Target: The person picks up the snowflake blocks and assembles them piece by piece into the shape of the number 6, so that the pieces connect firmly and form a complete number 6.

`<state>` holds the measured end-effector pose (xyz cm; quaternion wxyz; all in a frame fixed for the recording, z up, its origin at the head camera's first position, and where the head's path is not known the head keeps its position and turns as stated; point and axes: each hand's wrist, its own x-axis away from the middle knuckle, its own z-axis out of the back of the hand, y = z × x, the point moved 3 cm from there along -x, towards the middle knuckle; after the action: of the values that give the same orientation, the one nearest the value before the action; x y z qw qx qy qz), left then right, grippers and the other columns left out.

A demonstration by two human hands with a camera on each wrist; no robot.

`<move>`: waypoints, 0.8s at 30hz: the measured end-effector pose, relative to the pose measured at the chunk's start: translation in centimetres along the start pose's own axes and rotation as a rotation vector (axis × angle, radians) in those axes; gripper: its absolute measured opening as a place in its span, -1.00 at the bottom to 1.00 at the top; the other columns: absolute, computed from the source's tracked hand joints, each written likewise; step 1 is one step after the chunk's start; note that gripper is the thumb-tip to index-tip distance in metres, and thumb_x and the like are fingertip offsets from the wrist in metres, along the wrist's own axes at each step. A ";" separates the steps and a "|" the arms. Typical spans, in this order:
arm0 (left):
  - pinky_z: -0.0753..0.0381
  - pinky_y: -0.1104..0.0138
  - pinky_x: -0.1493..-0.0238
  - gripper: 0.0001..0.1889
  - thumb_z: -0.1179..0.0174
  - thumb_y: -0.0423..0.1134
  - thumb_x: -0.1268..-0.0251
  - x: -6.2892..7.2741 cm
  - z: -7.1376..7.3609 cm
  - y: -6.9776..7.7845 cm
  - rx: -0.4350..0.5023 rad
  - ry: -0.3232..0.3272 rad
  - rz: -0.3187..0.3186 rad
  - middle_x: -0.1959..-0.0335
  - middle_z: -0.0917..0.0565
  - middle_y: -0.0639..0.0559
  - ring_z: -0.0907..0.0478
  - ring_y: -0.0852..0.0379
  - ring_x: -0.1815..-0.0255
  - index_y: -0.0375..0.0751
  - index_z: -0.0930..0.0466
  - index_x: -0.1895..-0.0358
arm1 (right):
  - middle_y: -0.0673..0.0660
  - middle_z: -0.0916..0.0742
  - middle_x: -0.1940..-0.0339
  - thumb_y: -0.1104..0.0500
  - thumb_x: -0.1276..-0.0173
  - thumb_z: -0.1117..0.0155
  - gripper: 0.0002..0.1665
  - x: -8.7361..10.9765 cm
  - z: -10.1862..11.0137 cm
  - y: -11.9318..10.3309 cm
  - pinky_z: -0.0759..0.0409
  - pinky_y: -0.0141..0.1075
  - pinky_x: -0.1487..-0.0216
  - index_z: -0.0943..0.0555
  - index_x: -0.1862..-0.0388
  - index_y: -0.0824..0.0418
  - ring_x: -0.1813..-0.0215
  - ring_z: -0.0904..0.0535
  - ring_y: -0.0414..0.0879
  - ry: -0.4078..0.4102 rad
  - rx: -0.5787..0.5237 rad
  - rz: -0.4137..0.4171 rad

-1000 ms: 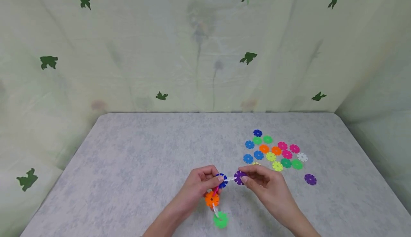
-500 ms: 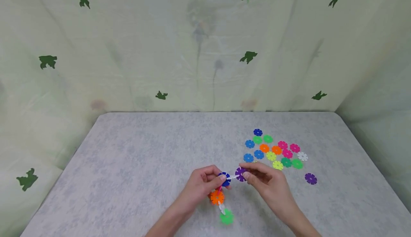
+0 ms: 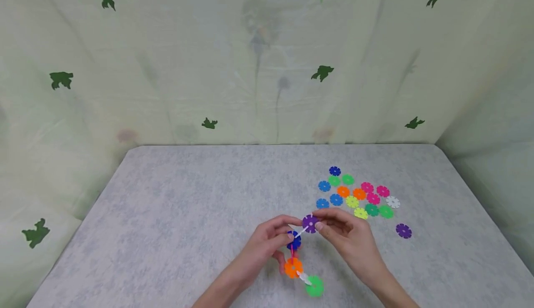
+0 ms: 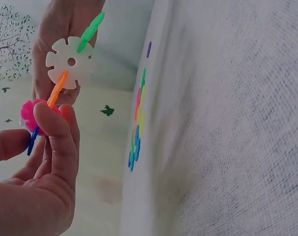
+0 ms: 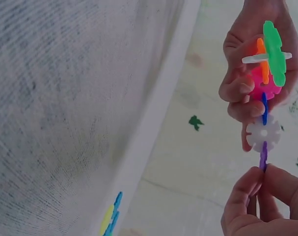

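Note:
A chain of notched plastic discs hangs between both hands above the table. My right hand [image 3: 348, 236] pinches the purple disc [image 3: 310, 224] at its upper end between thumb and fingers. A white disc [image 5: 259, 132] links purple to the dark blue disc [image 3: 295, 242]. My left hand [image 3: 264, 241] holds the dark blue disc with the thumb on it, its index finger reaching close to the purple one. Below follow a pink disc [image 4: 28, 114], an orange disc [image 3: 293, 268], another white disc [image 4: 60, 53] and a green disc [image 3: 314, 287] at the free end.
Loose discs lie on the grey table [image 3: 179, 215] at the right, among them a pink disc [image 3: 382, 191], a yellow disc [image 3: 360, 213] and a white disc [image 3: 393, 202]. Another purple disc [image 3: 403, 231] lies apart. A curtain [image 3: 167, 67] with leaf prints hangs behind.
The chain's lower end has swung to the right, the orange and green discs with it. The purple disc has risen slightly, and my left index finger has stretched out towards it.

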<state>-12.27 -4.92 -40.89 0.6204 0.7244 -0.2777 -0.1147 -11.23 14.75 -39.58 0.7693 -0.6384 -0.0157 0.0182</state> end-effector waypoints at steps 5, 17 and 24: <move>-0.51 0.43 0.67 -0.69 -0.13 -0.09 -0.47 -0.2 -0.3 -0.3 0.021 -0.009 0.047 0.39 -0.60 -0.06 -0.50 0.16 0.53 -0.22 -0.58 -0.08 | 0.07 -0.72 0.08 0.32 -0.34 -0.33 -0.72 0.2 -0.5 0.1 -0.63 -0.31 0.02 -0.68 -0.02 0.17 0.09 -0.64 0.01 -0.050 0.006 -0.004; -0.57 0.42 0.57 -0.67 -0.16 -0.06 -0.45 -0.3 0.0 -0.5 0.033 0.023 0.050 0.35 -0.63 -0.15 -0.57 0.12 0.53 -0.31 -0.57 0.06 | 0.09 -0.71 0.02 0.20 -0.34 -0.37 -0.74 0.4 -0.4 -0.1 -0.62 -0.31 -0.01 -0.68 0.00 0.01 0.02 -0.64 -0.03 -0.116 0.026 0.028; -0.58 0.42 0.50 -0.68 -0.13 -0.05 -0.47 -0.2 0.3 -0.2 -0.009 0.074 0.058 0.26 -0.69 -0.20 -0.57 0.08 0.46 -0.28 -0.58 0.05 | 0.14 -0.69 -0.01 0.09 -0.32 -0.40 -0.68 0.4 1.3 -0.3 -0.63 -0.32 0.02 -0.67 -0.04 0.04 0.01 -0.63 -0.07 -0.101 0.087 -0.044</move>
<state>-12.56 -4.99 -41.16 0.6367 0.7169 -0.2749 -0.0709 -10.86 16.03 -39.09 0.7948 -0.6021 -0.0679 0.0343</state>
